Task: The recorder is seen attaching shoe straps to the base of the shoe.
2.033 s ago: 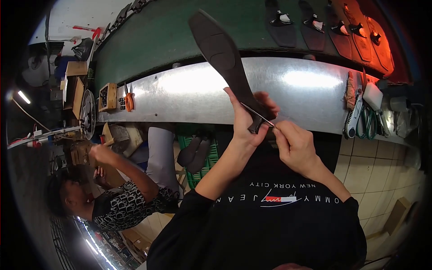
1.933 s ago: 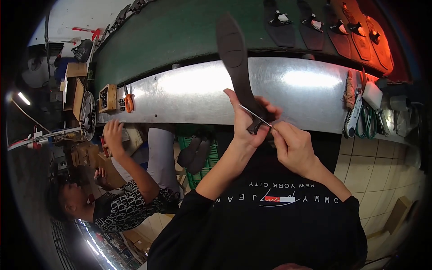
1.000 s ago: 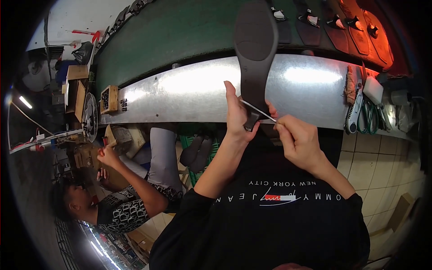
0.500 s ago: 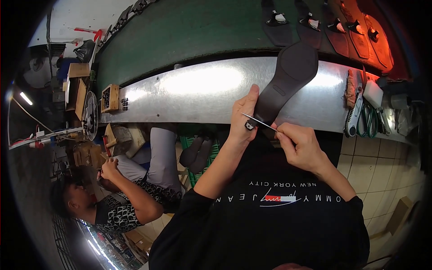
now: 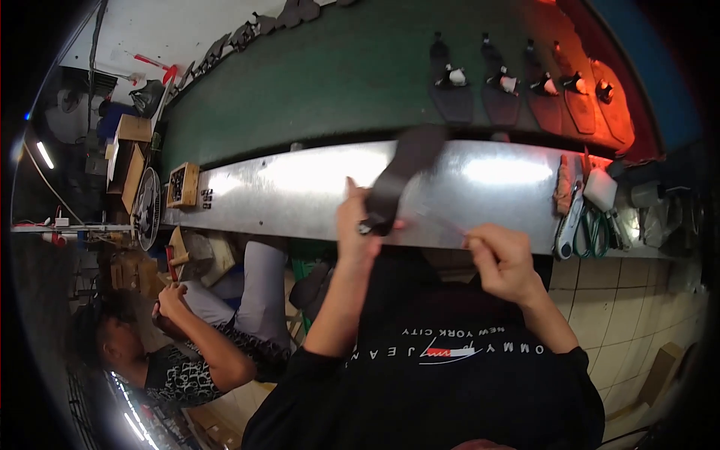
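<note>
My left hand [image 5: 351,229] is closed around the narrow end of a dark brown shoe sole [image 5: 401,176], which is tilted over the metal ledge [image 5: 300,210] and blurred at its wide end. A small black piece with a shiny spot [image 5: 364,226] sits at the gripped end; its kind is unclear. Off to the right, my right hand [image 5: 501,259] is closed on a thin metal tool [image 5: 442,219]. Motion smears the tool, and its tip points toward the sole without visibly touching it.
Beyond the ledge, a green conveyor belt [image 5: 300,90] carries several soles with straps [image 5: 454,101], some under orange light. A utility knife [image 5: 570,225] and green-handled scissors [image 5: 592,232] lie at right. Left are a wooden box [image 5: 184,186], a fan [image 5: 148,206] and a seated person [image 5: 202,352].
My left hand has carried the sole leftward, away from my right hand. The metal tool, which lay across the sole's narrow end, is now apart from it. My view has shifted slightly.
</note>
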The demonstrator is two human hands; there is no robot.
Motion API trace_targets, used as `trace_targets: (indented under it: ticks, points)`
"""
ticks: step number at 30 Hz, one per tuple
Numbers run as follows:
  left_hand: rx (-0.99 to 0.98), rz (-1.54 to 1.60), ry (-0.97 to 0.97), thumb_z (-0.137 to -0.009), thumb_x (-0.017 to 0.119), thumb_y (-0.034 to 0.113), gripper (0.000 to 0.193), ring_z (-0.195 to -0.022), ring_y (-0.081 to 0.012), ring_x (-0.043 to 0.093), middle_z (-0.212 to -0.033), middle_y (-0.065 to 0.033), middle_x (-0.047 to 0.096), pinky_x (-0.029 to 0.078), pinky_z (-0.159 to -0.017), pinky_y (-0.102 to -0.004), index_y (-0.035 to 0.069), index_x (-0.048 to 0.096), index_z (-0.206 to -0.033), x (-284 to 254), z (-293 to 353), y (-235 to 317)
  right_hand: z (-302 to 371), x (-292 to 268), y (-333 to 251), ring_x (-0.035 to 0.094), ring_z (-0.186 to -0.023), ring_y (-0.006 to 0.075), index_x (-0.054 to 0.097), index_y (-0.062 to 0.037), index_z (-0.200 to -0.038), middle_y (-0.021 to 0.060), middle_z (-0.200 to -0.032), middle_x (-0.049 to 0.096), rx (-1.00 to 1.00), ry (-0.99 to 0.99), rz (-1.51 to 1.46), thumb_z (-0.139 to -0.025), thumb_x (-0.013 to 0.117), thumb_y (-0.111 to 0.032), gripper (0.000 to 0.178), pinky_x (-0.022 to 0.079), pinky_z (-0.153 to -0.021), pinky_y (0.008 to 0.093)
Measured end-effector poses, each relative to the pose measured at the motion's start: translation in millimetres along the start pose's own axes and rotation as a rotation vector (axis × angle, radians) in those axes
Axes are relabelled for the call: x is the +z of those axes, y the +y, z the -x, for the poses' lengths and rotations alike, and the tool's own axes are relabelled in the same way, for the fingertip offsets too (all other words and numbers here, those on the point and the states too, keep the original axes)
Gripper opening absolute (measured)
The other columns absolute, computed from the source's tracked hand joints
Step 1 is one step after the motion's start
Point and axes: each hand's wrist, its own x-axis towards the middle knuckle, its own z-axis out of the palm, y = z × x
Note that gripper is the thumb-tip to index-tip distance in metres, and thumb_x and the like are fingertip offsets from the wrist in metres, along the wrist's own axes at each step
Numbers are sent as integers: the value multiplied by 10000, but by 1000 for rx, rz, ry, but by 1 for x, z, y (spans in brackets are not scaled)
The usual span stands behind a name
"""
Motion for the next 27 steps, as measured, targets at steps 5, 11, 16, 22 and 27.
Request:
trace_targets:
  ticks: [5, 11, 16, 22, 27]
  points:
    - [372, -364, 281, -944, 569, 336, 372, -683, -102, 585, -848, -46, 643, 489, -618, -250, -28, 646, -960, -126, -38, 26, -14, -22, 22, 575, -646, 271, 613, 8, -1032, 136, -789, 558, 158, 275, 164, -839, 554, 3, 202, 455, -590, 334]
    - [716, -1116, 567, -901, 611, 211, 379, -1039, -183, 586, -1127, -130, 632, 454, -847, -293, -10, 583, -1207, -129, -79, 61, -16, -45, 65, 591, -770, 328, 556, -44, -1209, 148, -880, 572, 321, 287, 548, -829, 560, -48, 380, 467, -690, 421]
    - [637, -813, -16, -809, 721, 214, 469, -1113, -214, 575, -1210, -145, 607, 441, -934, -314, 17, 591, -1214, 4, -155, 21, -22, -50, 79, 580, -787, 315, 563, -79, -1206, 128, -852, 537, 271, 260, 637, -831, 578, -81, 375, 469, -694, 427]
    - [678, -1344, -95, -835, 616, 448, 544, -1276, -427, 387, -1330, -222, 479, 298, -1036, -538, 157, 525, -1286, 129, -225, -31, -22, -55, 70, 514, -921, 299, 621, -87, -1075, 113, -985, 498, 308, 170, 750, -775, 655, -87, 301, 464, -747, 411]
    - [861, -1309, 35, -777, 714, 248, 328, -1143, -392, 484, -1229, -192, 513, 375, -985, -485, 172, 659, -1091, 145, -223, -62, -23, -54, 59, 499, -915, 311, 630, -76, -1071, 138, -1064, 495, 198, 270, 786, -763, 662, -77, 310, 451, -760, 410]
